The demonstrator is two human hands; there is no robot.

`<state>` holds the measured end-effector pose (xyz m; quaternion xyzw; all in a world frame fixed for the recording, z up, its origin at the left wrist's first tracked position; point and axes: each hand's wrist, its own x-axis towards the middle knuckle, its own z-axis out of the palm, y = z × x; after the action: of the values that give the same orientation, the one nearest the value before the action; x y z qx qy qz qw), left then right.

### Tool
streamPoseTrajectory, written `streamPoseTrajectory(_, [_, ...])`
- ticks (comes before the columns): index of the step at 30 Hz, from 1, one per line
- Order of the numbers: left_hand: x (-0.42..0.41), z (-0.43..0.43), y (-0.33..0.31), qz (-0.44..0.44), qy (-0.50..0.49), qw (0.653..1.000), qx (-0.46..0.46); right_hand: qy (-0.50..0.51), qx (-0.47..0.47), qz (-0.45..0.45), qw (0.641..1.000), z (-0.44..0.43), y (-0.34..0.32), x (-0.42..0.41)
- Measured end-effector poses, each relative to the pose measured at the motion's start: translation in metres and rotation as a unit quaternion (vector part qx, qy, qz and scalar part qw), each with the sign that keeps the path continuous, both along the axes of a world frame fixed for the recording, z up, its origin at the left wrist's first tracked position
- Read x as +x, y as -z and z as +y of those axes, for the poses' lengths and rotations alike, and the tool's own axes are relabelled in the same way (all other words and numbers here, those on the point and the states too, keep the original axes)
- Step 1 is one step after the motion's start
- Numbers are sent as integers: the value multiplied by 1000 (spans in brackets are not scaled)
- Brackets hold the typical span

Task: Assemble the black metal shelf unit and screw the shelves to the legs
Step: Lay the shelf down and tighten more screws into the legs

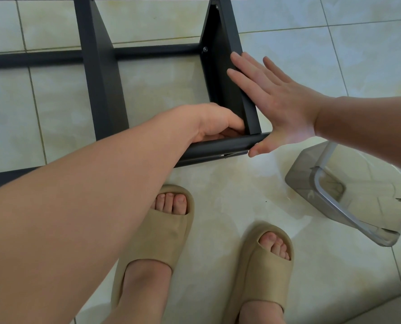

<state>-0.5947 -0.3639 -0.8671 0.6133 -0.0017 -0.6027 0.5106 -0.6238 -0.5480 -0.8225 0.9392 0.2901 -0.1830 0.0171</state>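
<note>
The black metal shelf unit (96, 73) lies on its side on the tiled floor, with two flat shelves running away from me between round legs. My left hand (214, 123) curls round the near leg (218, 149) just inside the right shelf (227, 73). My right hand (272, 101) lies flat with straight fingers against the outer face of that right shelf, its thumb at the end of the near leg. A screw head (204, 49) shows on the shelf's inner side where it meets the middle leg.
A clear plastic stool (358, 195) lies tipped over on the floor to the right. My two feet in beige slides (162, 230) stand just in front of the unit. Pale floor tiles surround everything.
</note>
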Motion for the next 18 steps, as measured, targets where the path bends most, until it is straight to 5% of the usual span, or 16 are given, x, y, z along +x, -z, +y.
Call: streamPoseTrajectory(18, [0,0,1,41,39,998,-7,-5,-6,-10,1000,-1,1,1])
